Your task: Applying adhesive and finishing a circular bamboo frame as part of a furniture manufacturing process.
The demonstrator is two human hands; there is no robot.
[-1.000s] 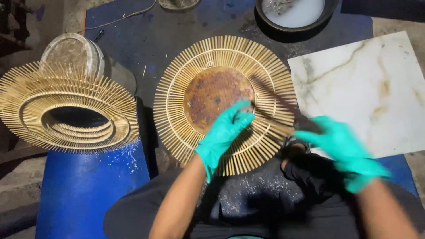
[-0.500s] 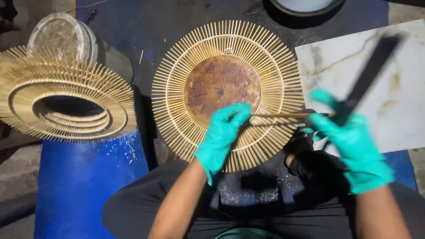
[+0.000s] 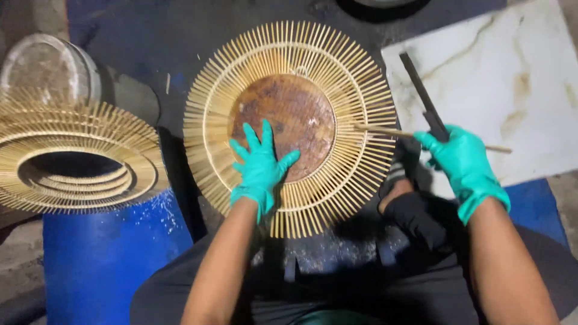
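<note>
The landmark here is the round sunburst frame, a flat ring of thin bamboo sticks fanned outward around a rusty brown metal disc that sits in its centre. It lies flat on a dark surface directly ahead of the person's lap.

The left hand, in a teal glove, lies open with fingers spread, palm down on the lower edge of the disc and the inner sticks of the frame, pressing on them rather than gripping anything.

The right hand, also in a teal glove, is just off the frame's right edge. It is closed around a dark flat blade-like tool, which points up and away from the frame over the slab. A single loose bamboo stick runs from the frame's right side out past this hand; whether the fingers also pinch it cannot be told.

To the right of the frame lies a white marbled slab, partly under the tool. To the left of the frame, a second sunburst frame with an open centre rests on top of a blue drum; what the drum contains cannot be seen. Behind that, further left of the main frame, stands a grey round container with a dull clouded top, contents not discernible.
</note>
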